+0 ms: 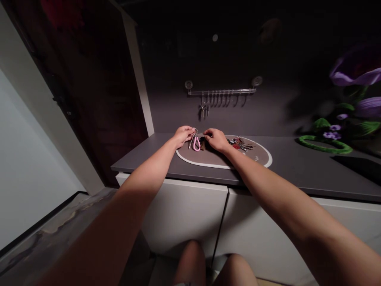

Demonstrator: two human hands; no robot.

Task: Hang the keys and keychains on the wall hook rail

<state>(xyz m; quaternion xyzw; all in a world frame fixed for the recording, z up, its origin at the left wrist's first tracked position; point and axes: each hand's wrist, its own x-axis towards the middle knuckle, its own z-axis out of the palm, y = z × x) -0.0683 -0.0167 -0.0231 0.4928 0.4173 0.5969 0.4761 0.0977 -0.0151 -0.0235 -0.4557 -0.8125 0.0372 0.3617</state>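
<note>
Pinched between the fingers of my left hand (184, 135) is a key ring, from which a pink loop strap (197, 143) and a thin metal key (189, 144) hang. Close to its right, my right hand (216, 139) has its thumb and fingertips pressed together; whatever they hold is too small to make out. Between the hands, a small brown item (203, 143) hangs or lies near the pink strap. Both hands are over an oval brown mat (208, 159) with a white rim. A pile of keys (242, 145) lies on the mat right of my right hand.
A clear rail with hooks (222, 92) is fixed on the dark wall, and keys (203, 109) hang at its left end. Purple flowers (331, 135) with a green ring base stand at the right on the grey counter (300, 174). White cabinet doors (190, 210) are below.
</note>
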